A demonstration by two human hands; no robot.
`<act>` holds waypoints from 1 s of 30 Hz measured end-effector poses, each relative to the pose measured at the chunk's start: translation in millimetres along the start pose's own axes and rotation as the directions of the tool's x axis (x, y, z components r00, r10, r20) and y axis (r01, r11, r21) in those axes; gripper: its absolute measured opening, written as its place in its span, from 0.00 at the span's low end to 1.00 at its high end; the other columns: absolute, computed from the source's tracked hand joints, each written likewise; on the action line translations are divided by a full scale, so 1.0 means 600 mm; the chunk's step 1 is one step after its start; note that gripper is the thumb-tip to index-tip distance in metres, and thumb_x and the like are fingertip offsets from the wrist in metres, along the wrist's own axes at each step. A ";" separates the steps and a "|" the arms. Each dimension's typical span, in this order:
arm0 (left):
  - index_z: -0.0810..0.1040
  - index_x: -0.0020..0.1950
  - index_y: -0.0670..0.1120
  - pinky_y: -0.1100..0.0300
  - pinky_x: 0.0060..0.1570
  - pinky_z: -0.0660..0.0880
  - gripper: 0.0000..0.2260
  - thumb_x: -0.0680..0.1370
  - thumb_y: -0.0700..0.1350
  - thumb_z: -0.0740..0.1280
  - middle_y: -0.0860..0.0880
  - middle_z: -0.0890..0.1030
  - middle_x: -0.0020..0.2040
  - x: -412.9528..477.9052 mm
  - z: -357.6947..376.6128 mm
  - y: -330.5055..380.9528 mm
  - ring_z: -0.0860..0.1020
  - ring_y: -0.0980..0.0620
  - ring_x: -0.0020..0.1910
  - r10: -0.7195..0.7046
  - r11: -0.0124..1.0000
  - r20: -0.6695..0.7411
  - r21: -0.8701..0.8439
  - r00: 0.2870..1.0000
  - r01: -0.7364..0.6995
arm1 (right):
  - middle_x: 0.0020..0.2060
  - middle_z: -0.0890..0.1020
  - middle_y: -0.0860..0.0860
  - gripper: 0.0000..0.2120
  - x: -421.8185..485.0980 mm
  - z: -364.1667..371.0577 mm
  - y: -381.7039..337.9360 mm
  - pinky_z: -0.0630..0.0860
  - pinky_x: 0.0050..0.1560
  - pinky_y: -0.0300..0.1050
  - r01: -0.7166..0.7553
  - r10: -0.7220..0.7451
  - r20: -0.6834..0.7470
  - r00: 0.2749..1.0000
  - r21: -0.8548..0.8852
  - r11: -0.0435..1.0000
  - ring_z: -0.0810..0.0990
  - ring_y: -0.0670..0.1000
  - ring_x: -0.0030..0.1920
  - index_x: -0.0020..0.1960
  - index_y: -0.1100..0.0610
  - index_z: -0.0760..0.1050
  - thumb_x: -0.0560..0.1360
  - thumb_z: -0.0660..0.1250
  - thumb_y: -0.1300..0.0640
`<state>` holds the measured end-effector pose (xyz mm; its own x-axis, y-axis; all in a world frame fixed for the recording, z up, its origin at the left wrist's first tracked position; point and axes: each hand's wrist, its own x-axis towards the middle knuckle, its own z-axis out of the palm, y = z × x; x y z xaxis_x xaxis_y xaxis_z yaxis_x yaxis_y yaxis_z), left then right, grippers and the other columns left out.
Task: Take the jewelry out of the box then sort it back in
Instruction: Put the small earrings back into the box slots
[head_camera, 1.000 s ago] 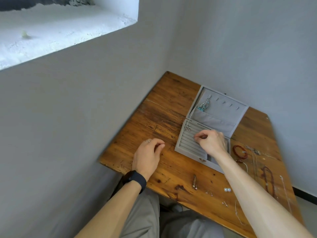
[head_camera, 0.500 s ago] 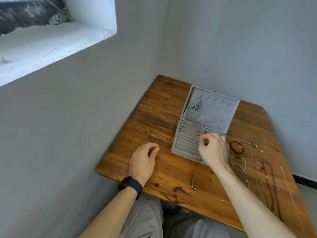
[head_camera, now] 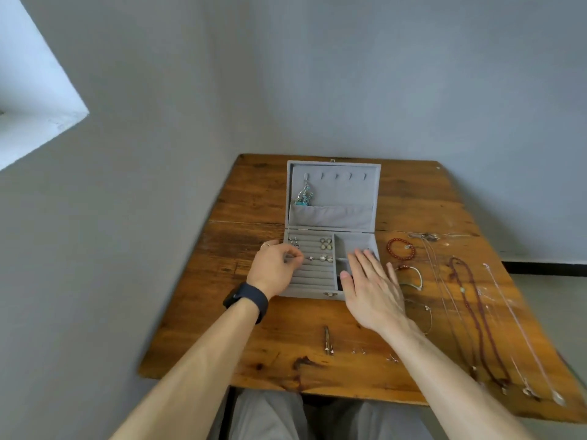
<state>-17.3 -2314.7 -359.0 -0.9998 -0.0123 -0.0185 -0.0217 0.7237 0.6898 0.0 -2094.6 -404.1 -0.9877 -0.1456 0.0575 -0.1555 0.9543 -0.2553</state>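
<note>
The grey velvet jewelry box (head_camera: 330, 294) lies open on the wooden table (head_camera: 254, 192), lid (head_camera: 346, 192) tilted back. A turquoise-and-silver piece (head_camera: 303, 197) hangs from the lid's leftmost hook. Several small earrings (head_camera: 325, 244) sit in the ring rows. My left hand (head_camera: 274, 268) lies over the box's left edge, fingers curled, thumb and fingertips meeting above the rows; whether they pinch anything is hidden. My right hand (head_camera: 371, 287) hovers flat, fingers straight, over the right compartments and holds nothing.
To the right of the box lie a red bead bracelet (head_camera: 401, 248), thin bangles (head_camera: 413, 277), a dark bead necklace (head_camera: 476, 312) and silver chains (head_camera: 521, 328). A metal clip (head_camera: 327, 339) and tiny studs (head_camera: 359, 351) lie near the front edge. Grey walls stand left and behind.
My head turned to face the box squarely. The left hand moved from the table onto the box's left edge. The right hand uncurled and drew back to the right compartments.
</note>
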 end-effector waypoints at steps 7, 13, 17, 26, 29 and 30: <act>0.80 0.47 0.55 0.62 0.46 0.70 0.02 0.79 0.50 0.70 0.51 0.81 0.52 0.034 0.011 0.006 0.76 0.54 0.48 -0.071 0.995 0.042 0.070 0.997 0.068 | 0.81 0.53 0.47 0.30 0.000 0.006 -0.002 0.38 0.76 0.56 -0.004 0.006 -0.043 0.999 0.030 1.000 0.45 0.46 0.80 0.81 0.51 0.52 0.83 0.40 0.41; 0.80 0.48 0.57 0.54 0.54 0.77 0.01 0.78 0.51 0.71 0.50 0.81 0.56 0.036 0.018 0.007 0.78 0.49 0.55 -0.054 0.996 -0.008 0.073 0.999 0.054 | 0.80 0.54 0.48 0.31 -0.002 0.005 -0.002 0.38 0.75 0.56 0.002 0.001 -0.066 0.998 0.041 0.999 0.47 0.48 0.80 0.81 0.52 0.54 0.82 0.39 0.41; 0.79 0.48 0.56 0.55 0.48 0.77 0.03 0.77 0.53 0.71 0.49 0.80 0.55 0.030 0.025 0.008 0.77 0.49 0.53 -0.043 0.995 -0.096 0.087 0.994 0.051 | 0.80 0.54 0.48 0.31 -0.002 0.006 -0.003 0.38 0.76 0.56 0.001 0.002 -0.062 0.998 0.040 0.999 0.47 0.47 0.80 0.81 0.52 0.54 0.82 0.40 0.41; 0.85 0.55 0.57 0.54 0.60 0.75 0.08 0.78 0.54 0.69 0.50 0.78 0.65 0.006 0.038 -0.016 0.75 0.49 0.64 0.022 0.999 -0.143 0.037 0.989 -0.017 | 0.80 0.55 0.48 0.30 -0.001 0.009 -0.002 0.38 0.76 0.56 -0.006 0.008 -0.069 0.998 0.035 0.999 0.47 0.47 0.80 0.80 0.52 0.55 0.82 0.41 0.42; 0.84 0.57 0.56 0.59 0.58 0.73 0.08 0.79 0.52 0.69 0.51 0.78 0.64 -0.001 0.038 -0.021 0.75 0.50 0.63 0.074 0.997 -0.138 0.029 0.988 -0.071 | 0.80 0.55 0.48 0.29 -0.002 0.009 -0.003 0.39 0.76 0.56 -0.009 0.011 -0.074 0.997 0.033 0.999 0.48 0.47 0.80 0.80 0.52 0.56 0.82 0.42 0.42; 0.83 0.57 0.56 0.61 0.57 0.72 0.08 0.79 0.51 0.69 0.52 0.79 0.63 -0.003 0.038 -0.020 0.75 0.51 0.62 0.088 0.996 -0.135 0.032 0.987 -0.085 | 0.80 0.56 0.48 0.29 -0.002 0.009 -0.003 0.39 0.77 0.56 -0.008 0.010 -0.075 0.997 0.030 1.000 0.48 0.47 0.80 0.80 0.52 0.56 0.82 0.42 0.42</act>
<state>-15.3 -2308.0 -383.7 -0.9893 -0.0412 0.1400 0.0632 0.7440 0.6652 1.5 -2097.3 -408.8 -0.9852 -0.1157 0.1269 -0.1479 0.9471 -0.2847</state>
